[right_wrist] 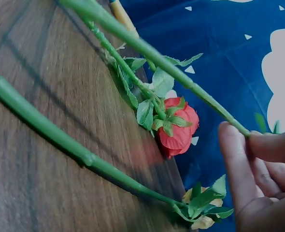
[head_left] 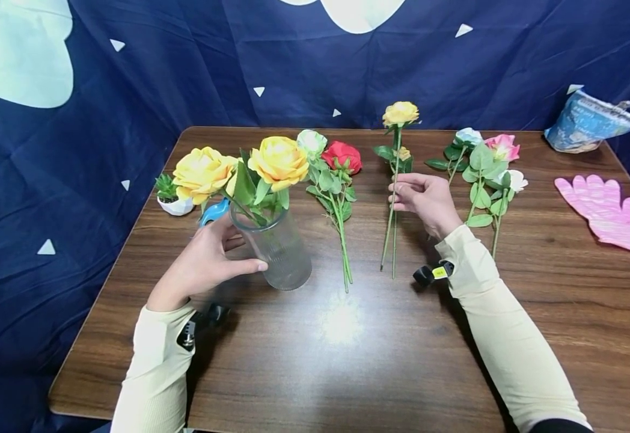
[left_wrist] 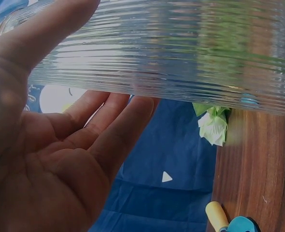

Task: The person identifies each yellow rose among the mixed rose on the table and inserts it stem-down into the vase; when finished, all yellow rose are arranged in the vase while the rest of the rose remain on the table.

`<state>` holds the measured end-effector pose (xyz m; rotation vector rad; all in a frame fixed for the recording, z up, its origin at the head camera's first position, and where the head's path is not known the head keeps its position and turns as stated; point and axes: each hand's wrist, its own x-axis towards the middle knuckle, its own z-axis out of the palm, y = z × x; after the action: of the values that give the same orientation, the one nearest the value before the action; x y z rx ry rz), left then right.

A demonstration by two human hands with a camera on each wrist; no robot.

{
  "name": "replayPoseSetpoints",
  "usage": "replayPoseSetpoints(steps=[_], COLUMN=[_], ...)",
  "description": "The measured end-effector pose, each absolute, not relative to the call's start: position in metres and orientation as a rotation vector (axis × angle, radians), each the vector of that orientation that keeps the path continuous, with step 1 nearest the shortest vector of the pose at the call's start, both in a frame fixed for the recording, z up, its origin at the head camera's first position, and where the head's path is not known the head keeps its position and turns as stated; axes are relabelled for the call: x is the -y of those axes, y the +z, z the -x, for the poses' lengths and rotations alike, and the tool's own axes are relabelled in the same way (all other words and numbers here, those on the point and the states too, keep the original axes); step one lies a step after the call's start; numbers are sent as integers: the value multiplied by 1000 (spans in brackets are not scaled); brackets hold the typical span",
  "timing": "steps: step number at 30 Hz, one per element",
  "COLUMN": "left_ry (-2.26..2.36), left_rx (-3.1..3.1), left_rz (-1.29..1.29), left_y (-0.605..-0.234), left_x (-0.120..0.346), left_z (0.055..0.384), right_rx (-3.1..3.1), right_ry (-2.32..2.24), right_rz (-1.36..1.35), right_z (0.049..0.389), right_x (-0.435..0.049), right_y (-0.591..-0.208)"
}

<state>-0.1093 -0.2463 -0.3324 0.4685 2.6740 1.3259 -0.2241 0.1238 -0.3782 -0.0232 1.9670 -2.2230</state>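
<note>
My left hand [head_left: 201, 264] grips a ribbed clear glass vase [head_left: 288, 258], thumb in front and fingers round the far side. Large yellow roses [head_left: 278, 162] with green leaves stand in it, leaning left. In the left wrist view, the vase's ribbed wall [left_wrist: 147, 53] passes between thumb and fingers. My right hand [head_left: 428, 198] pinches the stem of a single yellow rose [head_left: 400, 113], held upright with its bloom at the top. Behind that stem a second yellow rose [head_left: 403, 154] lies on the table, its bloom partly covered in the head view.
A red rose [head_left: 342, 156] and a pale green rose [head_left: 312, 143] lie mid-table. Farther right are pink [head_left: 503, 147], blue and white roses, a pink glove [head_left: 607, 213] and a blue bag [head_left: 588, 123]. A potted succulent [head_left: 174, 198] and a blue object [head_left: 214, 211] stand left.
</note>
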Motion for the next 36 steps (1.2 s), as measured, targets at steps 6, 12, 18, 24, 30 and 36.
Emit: replayPoseSetpoints(steps=[6,12,18,24,30,36], left_ry=[1334,1326,1338,1333,1325,1332], left_rx=[-2665,-2669,-2668,-2662,-2664,-2655], left_rz=[-454,-446,-459,-466,-457,-442], left_y=[-332,-332,-333,-333,-332,-333], left_x=[246,246,247,247,246,246], left_z=[109,110,110,110,110,110], right_rx=[-1876,-1851,-1767,-1708,-1628,-1628], right_ry=[-2440,-2504,-2583,-2665,-2778,-2866], right_rz=[19,-2,-6,-9,46,41], right_z=[223,223,224,224,223,222], right_x=[-124,-123,-122,-122,-121,-118], right_y=[-380,-379,-379,-378,-377,-373])
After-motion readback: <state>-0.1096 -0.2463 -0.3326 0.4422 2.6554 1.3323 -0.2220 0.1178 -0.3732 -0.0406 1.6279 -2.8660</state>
